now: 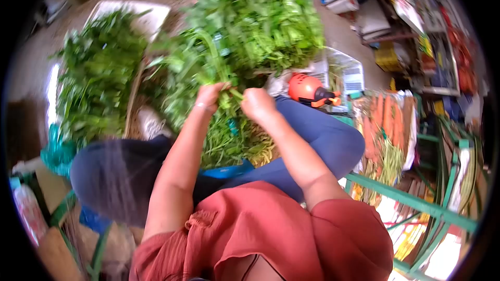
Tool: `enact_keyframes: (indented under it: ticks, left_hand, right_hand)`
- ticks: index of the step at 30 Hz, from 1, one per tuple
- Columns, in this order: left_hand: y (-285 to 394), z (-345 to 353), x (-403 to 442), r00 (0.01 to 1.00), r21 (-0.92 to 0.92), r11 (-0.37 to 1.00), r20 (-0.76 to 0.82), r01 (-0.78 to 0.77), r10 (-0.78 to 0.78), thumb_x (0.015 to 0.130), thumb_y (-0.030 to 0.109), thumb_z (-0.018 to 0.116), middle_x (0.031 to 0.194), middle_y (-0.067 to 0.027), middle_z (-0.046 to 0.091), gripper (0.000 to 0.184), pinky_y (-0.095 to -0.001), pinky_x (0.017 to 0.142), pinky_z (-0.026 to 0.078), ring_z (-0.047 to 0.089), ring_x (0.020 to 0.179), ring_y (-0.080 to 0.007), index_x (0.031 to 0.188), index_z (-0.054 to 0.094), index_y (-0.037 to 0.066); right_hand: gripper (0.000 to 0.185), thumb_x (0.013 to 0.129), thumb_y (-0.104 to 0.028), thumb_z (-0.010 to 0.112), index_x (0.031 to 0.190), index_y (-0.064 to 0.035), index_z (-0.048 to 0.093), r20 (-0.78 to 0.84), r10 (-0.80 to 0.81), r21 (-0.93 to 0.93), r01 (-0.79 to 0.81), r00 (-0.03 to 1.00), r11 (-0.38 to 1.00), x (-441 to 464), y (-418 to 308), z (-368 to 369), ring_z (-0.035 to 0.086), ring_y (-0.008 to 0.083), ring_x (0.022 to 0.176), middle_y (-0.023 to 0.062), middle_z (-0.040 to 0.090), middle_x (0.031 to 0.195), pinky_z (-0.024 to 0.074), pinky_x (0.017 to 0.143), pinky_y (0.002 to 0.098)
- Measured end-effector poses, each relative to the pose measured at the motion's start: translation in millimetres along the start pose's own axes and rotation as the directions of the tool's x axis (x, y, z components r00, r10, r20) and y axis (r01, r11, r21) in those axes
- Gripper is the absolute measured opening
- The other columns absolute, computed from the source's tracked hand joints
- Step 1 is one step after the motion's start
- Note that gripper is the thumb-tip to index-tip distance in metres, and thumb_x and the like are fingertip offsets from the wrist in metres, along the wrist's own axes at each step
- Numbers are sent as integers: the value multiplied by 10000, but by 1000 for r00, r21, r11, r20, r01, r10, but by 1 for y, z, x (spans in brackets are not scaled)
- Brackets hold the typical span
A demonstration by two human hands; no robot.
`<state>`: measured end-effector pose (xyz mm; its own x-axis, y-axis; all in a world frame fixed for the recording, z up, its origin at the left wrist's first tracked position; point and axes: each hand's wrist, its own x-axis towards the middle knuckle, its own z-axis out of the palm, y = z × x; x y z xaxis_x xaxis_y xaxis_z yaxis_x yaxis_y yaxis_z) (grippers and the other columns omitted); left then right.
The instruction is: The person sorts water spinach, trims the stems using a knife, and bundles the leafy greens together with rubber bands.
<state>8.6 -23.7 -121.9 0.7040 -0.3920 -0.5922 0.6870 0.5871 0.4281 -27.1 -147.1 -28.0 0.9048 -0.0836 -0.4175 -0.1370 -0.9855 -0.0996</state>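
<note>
Between the knees, my left hand [211, 97] is closed on the stems of a leafy green bunch [216, 62]. Close beside it on the right, my right hand [258, 105] is closed round the end of a pale green stem [236, 94] that runs between the two hands. Loose greens [224, 143] lie below my hands, with a blue item [227, 170] under them. A large pile of leafy greens [255, 21] lies just beyond. An orange and black bottle [307, 89] is near my right knee.
A white crate [156, 13] of darker greens [101, 73] stands at the left. Another white crate [348, 73] is behind the orange bottle. Carrots [386, 119] lie at the right, beside a green metal frame [406, 198]. A teal plastic bag [58, 151] is by my left knee.
</note>
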Motion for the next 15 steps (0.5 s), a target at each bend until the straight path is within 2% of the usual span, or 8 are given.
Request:
enact_keyframes:
  ticks: [3, 6, 9, 10, 11, 12, 13, 15]
  left_hand:
    - [-13, -7, 13, 997, 90, 995, -66, -41, 47, 689, 50, 643, 732, -124, 602, 167, -331, 499, 494, 590, 590, -223, 790, 570, -62]
    - [9, -4, -3, 998, 35, 999, -58, -13, 15, 685, 43, 634, 691, -124, 596, 110, -322, 497, 498, 583, 576, -214, 725, 587, -48]
    - [6, -9, -3, 996, 86, 993, 12, 86, -88, 690, 8, 601, 702, -126, 600, 90, -331, 506, 514, 587, 586, -219, 763, 584, -42]
    - [-1, -10, -2, 999, 126, 992, 35, 4, -8, 691, 3, 598, 712, -127, 600, 95, -332, 507, 514, 590, 593, -219, 773, 582, -44]
    - [-6, -10, 0, 996, 167, 983, 63, -78, 68, 692, -3, 594, 721, -128, 601, 101, -333, 507, 515, 593, 600, -219, 782, 579, -46]
    - [-5, -10, -1, 994, 159, 983, 58, -97, 89, 699, 4, 600, 730, -125, 601, 114, -337, 512, 518, 594, 602, -218, 800, 583, -44]
    - [4, -8, -5, 999, 133, 991, -23, 29, -27, 706, 27, 612, 722, -120, 598, 128, -343, 521, 522, 590, 595, -212, 812, 591, -40]
    - [7, -22, 8, 998, 110, 994, 58, -6, -1, 714, 53, 623, 725, -116, 599, 137, -347, 528, 524, 588, 593, -207, 817, 599, -34]
  right_hand:
    - [145, 712, -107, 525, 805, -39, 614, -4, -31, 108, 31, 1000, 994, -1, 13, 12, 612, 261, 622, 170, 591, 649, 472, 575, 367]
    - [248, 696, -50, 506, 924, -42, 605, 39, -124, 209, 113, 992, 971, -10, 25, 28, 604, 300, 710, 209, 593, 768, 467, 643, 400]
    - [310, 700, -6, 512, 996, -54, 587, 165, -72, 376, 5, 984, 927, -18, 25, 17, 615, 264, 636, 191, 600, 757, 471, 624, 374]
    - [320, 704, 1, 512, 1011, -55, 580, 231, -14, 365, -73, 973, 928, -17, 32, 24, 613, 250, 602, 183, 603, 765, 472, 616, 361]
    - [330, 708, 9, 512, 1026, -55, 573, 296, 47, 351, -154, 954, 923, -16, 39, 28, 612, 235, 568, 175, 605, 774, 474, 608, 348]
    - [327, 717, -39, 531, 1042, -44, 562, 450, 87, 157, -175, 889, 972, -12, 42, 22, 622, 250, 685, 172, 608, 865, 476, 670, 335]
    - [327, 717, -39, 531, 1042, -44, 562, 447, 93, 159, -181, 890, 971, -12, 52, 23, 622, 250, 685, 172, 608, 865, 476, 670, 335]
    - [331, 709, -96, 558, 1036, -47, 565, 311, 42, -171, 13, 949, 985, -9, 72, 28, 605, 256, 822, 163, 599, 945, 463, 738, 327]
